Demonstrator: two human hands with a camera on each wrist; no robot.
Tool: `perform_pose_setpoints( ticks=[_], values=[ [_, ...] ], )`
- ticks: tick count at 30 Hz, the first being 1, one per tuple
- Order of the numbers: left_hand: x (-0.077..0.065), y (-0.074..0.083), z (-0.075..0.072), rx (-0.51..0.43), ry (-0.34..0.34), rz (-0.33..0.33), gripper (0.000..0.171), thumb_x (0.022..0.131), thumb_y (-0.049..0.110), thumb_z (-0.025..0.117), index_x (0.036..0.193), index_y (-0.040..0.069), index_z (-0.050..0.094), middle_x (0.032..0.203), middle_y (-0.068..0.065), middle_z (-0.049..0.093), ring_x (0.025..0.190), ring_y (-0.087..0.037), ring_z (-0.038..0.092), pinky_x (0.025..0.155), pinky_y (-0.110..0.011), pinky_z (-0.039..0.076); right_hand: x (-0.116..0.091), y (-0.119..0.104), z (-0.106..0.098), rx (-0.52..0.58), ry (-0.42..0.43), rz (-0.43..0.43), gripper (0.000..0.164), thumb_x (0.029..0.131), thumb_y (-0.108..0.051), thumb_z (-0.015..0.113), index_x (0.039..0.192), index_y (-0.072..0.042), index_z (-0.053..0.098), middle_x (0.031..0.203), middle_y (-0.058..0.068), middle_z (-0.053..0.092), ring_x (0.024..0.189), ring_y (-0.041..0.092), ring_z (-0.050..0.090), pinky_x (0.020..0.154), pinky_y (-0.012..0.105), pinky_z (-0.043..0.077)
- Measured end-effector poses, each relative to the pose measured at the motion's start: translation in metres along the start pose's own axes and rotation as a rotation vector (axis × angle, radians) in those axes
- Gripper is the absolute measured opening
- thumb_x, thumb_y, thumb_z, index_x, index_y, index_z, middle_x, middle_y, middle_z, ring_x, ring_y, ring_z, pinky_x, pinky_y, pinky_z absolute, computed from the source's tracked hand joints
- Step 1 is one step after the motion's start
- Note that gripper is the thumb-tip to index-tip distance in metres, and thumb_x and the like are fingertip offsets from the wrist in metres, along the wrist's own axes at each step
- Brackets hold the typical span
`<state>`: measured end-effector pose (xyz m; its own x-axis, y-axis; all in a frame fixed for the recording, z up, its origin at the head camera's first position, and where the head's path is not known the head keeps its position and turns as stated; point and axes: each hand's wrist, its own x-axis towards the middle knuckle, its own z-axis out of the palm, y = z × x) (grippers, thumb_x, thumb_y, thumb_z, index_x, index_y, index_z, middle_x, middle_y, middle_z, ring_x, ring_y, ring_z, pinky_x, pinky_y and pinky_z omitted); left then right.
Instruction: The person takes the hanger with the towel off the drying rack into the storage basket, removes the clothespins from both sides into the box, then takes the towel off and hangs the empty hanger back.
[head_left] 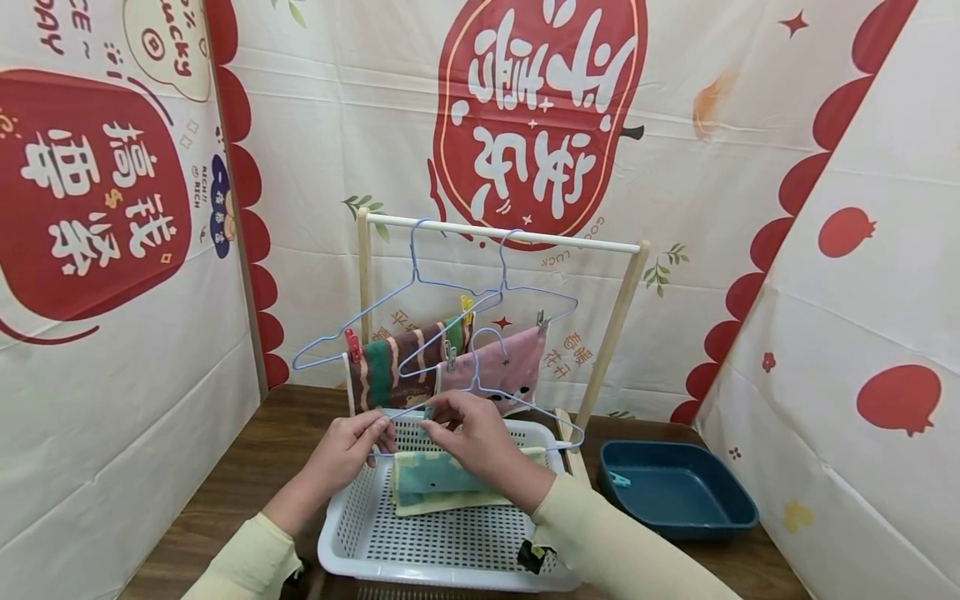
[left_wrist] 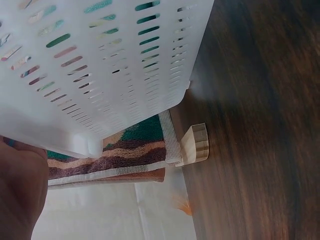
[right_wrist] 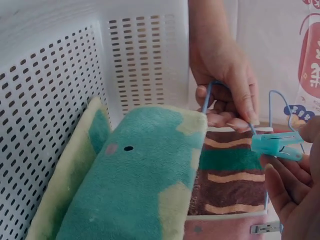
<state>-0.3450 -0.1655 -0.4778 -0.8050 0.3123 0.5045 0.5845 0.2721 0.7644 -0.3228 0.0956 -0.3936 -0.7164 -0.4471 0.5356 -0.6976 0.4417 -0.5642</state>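
My left hand [head_left: 341, 454] pinches the left side of a blue wire hanger [head_left: 536, 406]. Over the hanger's lower bar drapes a teal-and-yellow towel [head_left: 438, 477], folded across it above the basket. In the right wrist view, a teal clothespin [right_wrist: 275, 144] is pinched between the thumb and fingers of my right hand [head_left: 483, 437], next to the hanger wire. Whether its jaws are on the wire cannot be told. The left wrist view catches only part of my left hand [left_wrist: 20, 185], beside the basket.
A white perforated basket [head_left: 333, 546] stands below the hands. Behind it, a wooden rack [head_left: 615, 325] carries two hangers with a striped towel [head_left: 382, 375] and a pink towel [head_left: 517, 358], both clipped. At right sits a dark blue tub [head_left: 738, 500] containing a teal clip [head_left: 619, 479].
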Motion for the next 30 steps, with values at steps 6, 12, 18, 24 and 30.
perform_pose_setpoints(
  ticks=[6, 12, 18, 24, 30],
  values=[
    [-0.001, -0.001, -0.001, -0.009, 0.006, -0.001, 0.023, 0.118, 0.014, 0.056, 0.105, 0.009, 0.074, 0.092, -0.003, 0.077, 0.081, -0.022, 0.072, 0.058, -0.032, 0.062, -0.006, 0.002, -0.016, -0.043, 0.037, -0.106, 0.02, 0.102, -0.008, 0.08, 0.122, -0.007, 0.076, 0.101, -0.003, 0.071, 0.089, 0.011, 0.069, 0.079, 0.039, 0.064],
    [-0.002, -0.002, -0.002, 0.0, 0.004, -0.015, 0.024, 0.118, 0.015, 0.056, 0.105, 0.009, 0.075, 0.092, -0.001, 0.076, 0.082, -0.02, 0.072, 0.059, -0.032, 0.062, -0.015, 0.01, -0.041, -0.072, 0.082, -0.165, 0.021, 0.103, -0.006, 0.079, 0.124, -0.008, 0.075, 0.105, -0.002, 0.071, 0.093, 0.013, 0.068, 0.081, 0.036, 0.064],
    [-0.002, -0.004, -0.004, 0.01, -0.005, -0.018, 0.024, 0.118, 0.017, 0.056, 0.104, 0.013, 0.074, 0.092, 0.001, 0.076, 0.082, -0.017, 0.071, 0.06, -0.033, 0.063, -0.023, 0.022, -0.076, -0.098, 0.13, -0.176, 0.031, 0.102, -0.001, 0.079, 0.132, -0.005, 0.073, 0.109, 0.004, 0.073, 0.096, 0.014, 0.068, 0.078, 0.033, 0.065],
    [-0.002, -0.001, -0.005, 0.011, -0.005, -0.018, 0.024, 0.118, 0.017, 0.056, 0.104, 0.011, 0.074, 0.092, 0.0, 0.076, 0.082, -0.018, 0.072, 0.06, -0.033, 0.063, -0.034, 0.037, -0.109, -0.206, 0.184, -0.127, 0.037, 0.1, -0.001, 0.081, 0.136, -0.008, 0.073, 0.113, 0.0, 0.072, 0.097, 0.021, 0.069, 0.076, 0.039, 0.061],
    [-0.002, 0.001, -0.004, 0.012, -0.008, -0.024, 0.024, 0.118, 0.016, 0.056, 0.105, 0.006, 0.074, 0.093, -0.001, 0.077, 0.083, -0.02, 0.071, 0.061, -0.033, 0.063, -0.052, 0.053, -0.133, -0.293, 0.2, -0.065, 0.042, 0.097, 0.003, 0.083, 0.137, -0.007, 0.074, 0.116, 0.005, 0.072, 0.096, 0.022, 0.067, 0.073, 0.039, 0.059]
  ],
)
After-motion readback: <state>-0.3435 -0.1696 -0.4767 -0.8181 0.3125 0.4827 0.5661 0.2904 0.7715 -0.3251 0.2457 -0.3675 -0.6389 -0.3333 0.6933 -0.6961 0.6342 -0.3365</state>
